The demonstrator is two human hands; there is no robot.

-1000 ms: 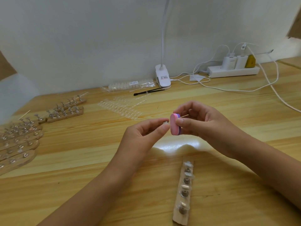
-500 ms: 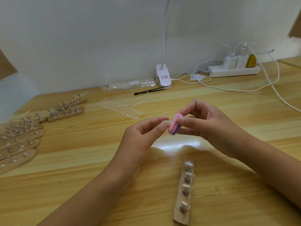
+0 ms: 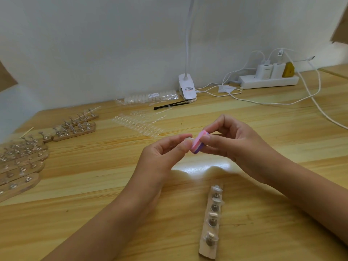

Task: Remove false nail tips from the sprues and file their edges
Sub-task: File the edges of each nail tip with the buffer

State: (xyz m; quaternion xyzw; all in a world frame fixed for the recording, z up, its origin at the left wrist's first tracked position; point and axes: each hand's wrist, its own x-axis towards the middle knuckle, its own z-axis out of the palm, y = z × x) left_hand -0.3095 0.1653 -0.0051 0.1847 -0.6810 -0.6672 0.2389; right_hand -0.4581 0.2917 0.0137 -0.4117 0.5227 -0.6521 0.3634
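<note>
- Pale wooden table under a white wall; lamp light falls on the wood just below the hands.
- Left hand pinches a small clear nail tip between thumb and forefinger; the tip is blurred and mostly hidden.
- Right hand grips a pink and purple file block, with thumb and fingers curled round it; the block touches the tip.
- More tips sit on clear sprues further back, well apart from the hands.
- I judge the tip to be very light, thin, smooth and easy to flick away or crack. It is better to pinch it by its sides, leaving the edge free for filing.
</note>
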